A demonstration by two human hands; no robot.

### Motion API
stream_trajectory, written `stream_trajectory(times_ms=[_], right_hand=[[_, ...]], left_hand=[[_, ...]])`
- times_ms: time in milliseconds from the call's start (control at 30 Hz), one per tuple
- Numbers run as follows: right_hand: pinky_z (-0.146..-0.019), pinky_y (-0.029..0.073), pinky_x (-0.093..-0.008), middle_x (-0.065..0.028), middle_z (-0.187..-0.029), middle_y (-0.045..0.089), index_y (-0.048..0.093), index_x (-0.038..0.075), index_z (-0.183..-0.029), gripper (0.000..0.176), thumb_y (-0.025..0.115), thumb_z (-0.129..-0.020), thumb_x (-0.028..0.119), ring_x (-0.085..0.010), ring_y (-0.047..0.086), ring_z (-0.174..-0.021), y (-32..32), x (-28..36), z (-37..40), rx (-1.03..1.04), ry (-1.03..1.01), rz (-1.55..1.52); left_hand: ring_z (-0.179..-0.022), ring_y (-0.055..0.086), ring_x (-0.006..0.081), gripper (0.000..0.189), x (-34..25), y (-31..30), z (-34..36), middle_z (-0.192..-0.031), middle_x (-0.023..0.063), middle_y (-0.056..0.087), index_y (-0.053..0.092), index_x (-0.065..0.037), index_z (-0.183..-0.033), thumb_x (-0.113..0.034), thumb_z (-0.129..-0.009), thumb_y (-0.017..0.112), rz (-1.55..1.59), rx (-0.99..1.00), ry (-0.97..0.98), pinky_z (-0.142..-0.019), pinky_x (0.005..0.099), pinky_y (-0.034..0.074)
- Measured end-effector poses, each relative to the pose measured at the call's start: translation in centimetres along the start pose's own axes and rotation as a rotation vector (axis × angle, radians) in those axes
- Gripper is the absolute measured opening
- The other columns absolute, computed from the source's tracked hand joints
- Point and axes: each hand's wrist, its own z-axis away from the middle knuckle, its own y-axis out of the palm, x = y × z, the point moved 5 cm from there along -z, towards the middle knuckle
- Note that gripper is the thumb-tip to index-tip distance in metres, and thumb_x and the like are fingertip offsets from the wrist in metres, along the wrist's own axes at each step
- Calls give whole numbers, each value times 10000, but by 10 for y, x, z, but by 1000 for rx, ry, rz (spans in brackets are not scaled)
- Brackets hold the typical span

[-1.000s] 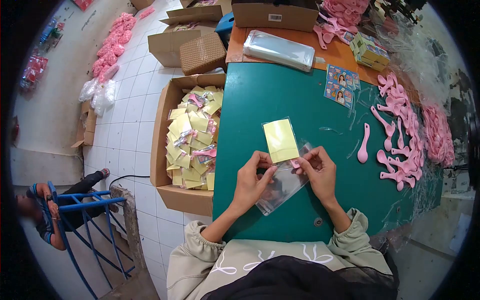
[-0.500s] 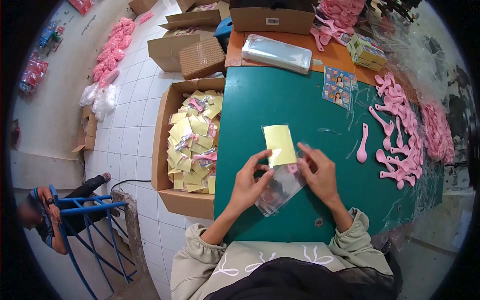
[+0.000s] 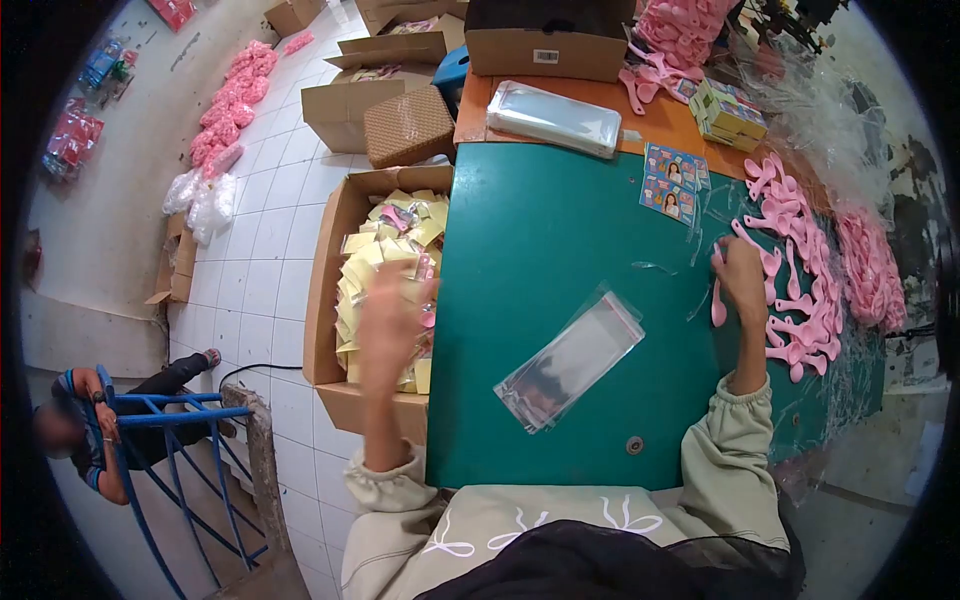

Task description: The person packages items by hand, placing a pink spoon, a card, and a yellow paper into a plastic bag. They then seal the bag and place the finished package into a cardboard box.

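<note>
Hands apart: two possible faults.
Your right hand (image 3: 740,275) touches a pink spoon (image 3: 718,308), closure unclear; the adjacent spoon pile (image 3: 777,222) could snag it. Over the carton (image 3: 340,408), your blurred left hand's (image 3: 390,322) grip is unreadable; haste could misplace anything held.

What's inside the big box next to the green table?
The cardboard box holds lots of pale yellow cards in clear packets, with bits of pink. The blurry left hand hides some of them, and what's underneath can't be seen.
</note>
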Motion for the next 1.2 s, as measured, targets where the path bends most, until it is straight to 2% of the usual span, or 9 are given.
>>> stream_trajectory(times_ms=[67, 133, 167, 333, 533, 633, 900, 1100, 1200], right_hand=[[-718, 493, -391, -198, -891, 617, 570, -32, -1035, 258, 575, -838, 136, -329, 624, -814, -21, 19, -3, -21, -8, -157], [-687, 503, -364, -196, -902, 620, 579, -24, -1014, 220, 567, -848, 120, -281, 645, -763, -56, 60, 0, -84, -14, -382], [-644, 521, -309, -160, -874, 632, 578, -7, -1014, 181, 560, -855, 79, -202, 648, -706, -64, 71, 2, -121, -44, -410], [-639, 543, -265, -88, -818, 637, 572, -15, -981, 142, 577, -855, 52, -142, 644, -730, -66, 102, 13, -18, -2, -891], [-616, 509, -244, -89, -801, 653, 581, -3, -970, 137, 599, -852, 65, -128, 652, -708, -52, 114, 15, -31, -48, -785], [-609, 500, -238, -86, -782, 659, 583, 6, -960, 126, 604, -851, 65, -122, 651, -707, -50, 116, 15, -43, -45, -749], [-618, 509, -233, -53, -801, 655, 579, 11, -980, 140, 609, -861, 77, -105, 636, -725, -46, 129, 17, 16, -69, -1087], [-634, 516, -231, -57, -810, 648, 577, 8, -989, 145, 608, -859, 65, -101, 630, -734, -44, 139, 23, 81, -78, -1046], [-641, 520, -237, -64, -809, 647, 573, 1, -993, 151, 608, -857, 54, -111, 637, -736, -49, 139, 25, -70, -72, -1057]], left_hand=[[-821, 603, 289, 278, -50, 49, 9, -936, 149, 587, 579, -20, -971, -245, -827, 655, 63, 80, 270, -722, 379, 474], [-828, 594, 290, 271, -87, 92, 20, -900, 129, 570, 569, -26, -931, -240, -806, 679, 31, 281, 282, -719, 369, 471], [-819, 593, 291, 271, -94, 101, 22, -897, 123, 565, 561, -26, -916, -239, -802, 683, -10, 259, 328, -709, 369, 473], [-752, 612, 266, 249, -83, 125, 18, -856, 113, 572, 517, -25, -887, -192, -802, 681, 62, 217, 469, -656, 351, 488], [-796, 647, 153, 157, -66, 128, 9, -860, 130, 663, 452, -14, -920, -62, -867, 592, 644, 382, 207, -687, 277, 497], [-812, 637, 125, 198, -65, 131, 7, -898, 124, 678, 428, -23, -938, -79, -876, 608, 848, 477, 92, -711, 253, 494], [-813, 631, 114, 375, -67, 129, 9, -867, 117, 680, 428, -24, -1111, -92, -835, 674, 1029, 602, -75, -730, 237, 480], [-809, 642, 120, 394, -63, 139, 11, -838, 98, 681, 459, -17, -1134, -103, -823, 683, 1161, 655, -172, -744, 252, 491], [-831, 640, 125, 381, -64, 138, 12, -868, 114, 678, 470, -10, -1138, -94, -829, 677, 1153, 659, -176, -755, 249, 490]])
